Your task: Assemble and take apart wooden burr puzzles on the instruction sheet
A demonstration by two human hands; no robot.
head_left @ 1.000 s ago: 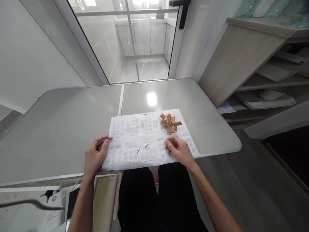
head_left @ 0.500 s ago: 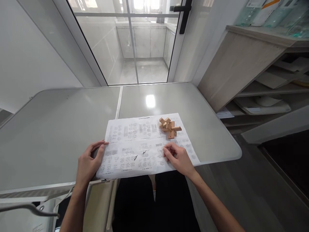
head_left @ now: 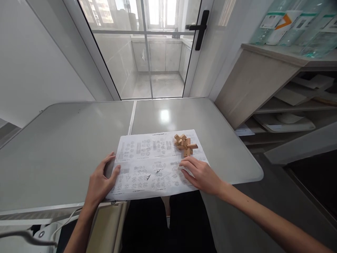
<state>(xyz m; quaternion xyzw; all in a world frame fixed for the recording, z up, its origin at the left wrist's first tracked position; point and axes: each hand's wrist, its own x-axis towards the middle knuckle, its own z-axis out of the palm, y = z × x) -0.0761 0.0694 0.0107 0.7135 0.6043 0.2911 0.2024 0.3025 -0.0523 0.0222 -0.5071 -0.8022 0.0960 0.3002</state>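
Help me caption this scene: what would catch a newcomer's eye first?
Likely the tan interlocking wooden puzzle pieces, near the far right corner of the printed sheet. The left hand at the sheet's left edge and right hand over its right side come next, then the black door handle beyond the table.

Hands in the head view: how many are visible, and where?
2. The left hand is at the left edge of the printed sheet; the right hand is over its right part, just below the wooden pieces.
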